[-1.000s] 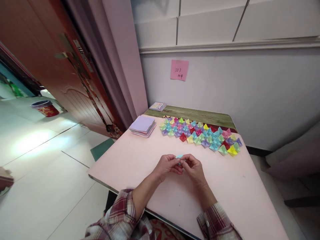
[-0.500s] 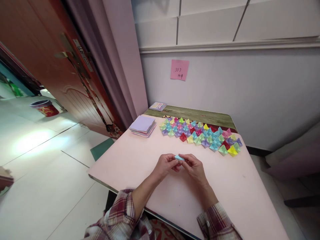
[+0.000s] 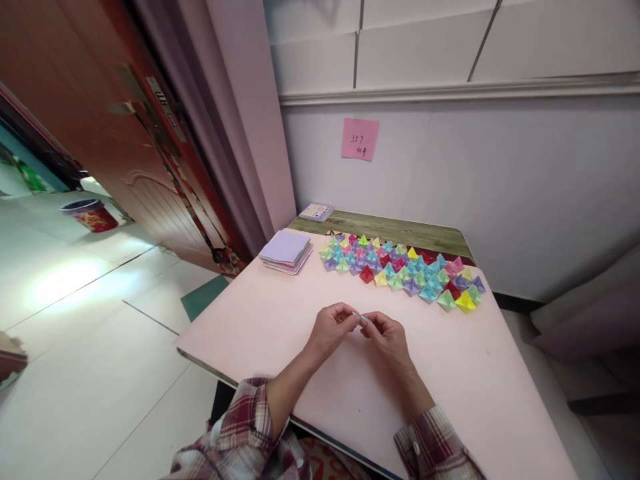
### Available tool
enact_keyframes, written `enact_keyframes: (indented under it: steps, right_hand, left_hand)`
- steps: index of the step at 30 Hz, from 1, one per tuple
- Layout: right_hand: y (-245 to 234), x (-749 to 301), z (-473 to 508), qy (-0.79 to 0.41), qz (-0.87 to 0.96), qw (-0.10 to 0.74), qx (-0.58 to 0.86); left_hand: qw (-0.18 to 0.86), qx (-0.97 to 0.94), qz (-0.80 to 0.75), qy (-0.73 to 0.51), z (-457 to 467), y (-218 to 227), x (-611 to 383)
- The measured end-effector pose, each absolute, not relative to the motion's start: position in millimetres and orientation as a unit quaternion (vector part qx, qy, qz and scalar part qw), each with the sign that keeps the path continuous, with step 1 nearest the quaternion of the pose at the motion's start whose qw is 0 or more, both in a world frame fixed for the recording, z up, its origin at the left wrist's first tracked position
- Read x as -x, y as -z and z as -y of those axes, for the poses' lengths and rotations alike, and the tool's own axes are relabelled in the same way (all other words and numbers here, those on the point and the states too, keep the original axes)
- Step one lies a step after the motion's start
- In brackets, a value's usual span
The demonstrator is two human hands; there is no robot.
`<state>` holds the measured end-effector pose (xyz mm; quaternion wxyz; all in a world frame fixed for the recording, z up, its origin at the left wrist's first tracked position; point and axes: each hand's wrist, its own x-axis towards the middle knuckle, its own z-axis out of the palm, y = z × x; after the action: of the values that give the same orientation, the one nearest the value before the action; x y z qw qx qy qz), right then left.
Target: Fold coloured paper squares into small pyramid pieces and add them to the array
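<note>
My left hand [image 3: 331, 329] and my right hand [image 3: 387, 337] meet over the middle of the pink table [image 3: 280, 333]. Both pinch a small light-blue folded paper piece [image 3: 361, 317] between their fingertips; only a sliver of it shows. Beyond the hands, several small folded paper shapes [image 3: 400, 270] in many colours lie in rows across the far part of the table. A stack of square paper sheets [image 3: 286, 251], lilac on top, rests at the far left corner.
A small flat box [image 3: 315, 212] lies on the green wooden strip [image 3: 400, 230] against the wall. A pink note [image 3: 359, 139] sticks to the wall above. A brown door [image 3: 110, 133] stands open at left, with tiled floor below.
The hands have closed tighter on the blue paper, which showed as a flat strip half a second ago and is now nearly hidden between the fingertips.
</note>
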<state>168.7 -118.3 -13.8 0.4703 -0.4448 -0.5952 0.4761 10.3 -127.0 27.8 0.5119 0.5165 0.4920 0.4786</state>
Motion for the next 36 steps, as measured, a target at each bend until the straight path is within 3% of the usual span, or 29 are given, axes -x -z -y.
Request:
enact_keyframes:
  steps: [4, 9, 14, 17, 24, 30, 36]
  right_hand:
    - [9.6, -169.2, 119.6, -0.49, 0.599, 0.459, 0.436]
    - [4.6, -170.6, 120.3, -0.51, 0.592, 0.453, 0.429]
    - [9.4, -170.9, 118.5, -0.543, 0.572, 0.42, 0.449]
    - [14.1, -173.8, 117.1, -0.518, 0.523, 0.444, 0.51]
    - [21.1, -180.7, 113.7, -0.435, 0.416, 0.542, 0.587]
    - [21.3, -175.9, 113.7, -0.358, 0.565, 0.491, 0.558]
    - [23.5, -163.5, 117.8, -0.303, 0.695, 0.436, 0.485]
  left_hand:
    - [0.487, -0.541, -0.509, -0.459, 128.4, -29.2, -10.6]
    - [0.372, -0.598, -0.545, -0.454, 132.3, -26.8, -15.9]
    - [0.517, -0.494, -0.566, -0.41, 124.7, -14.0, -12.9]
    - [0.561, -0.437, -0.607, -0.354, 118.7, -8.9, -3.1]
    - [0.363, -0.492, -0.662, -0.433, 114.0, -18.0, 23.8]
    - [0.269, -0.622, -0.576, -0.457, 113.9, -9.7, 22.1]
    - [0.283, -0.704, -0.501, -0.417, 118.1, 4.9, 6.5]
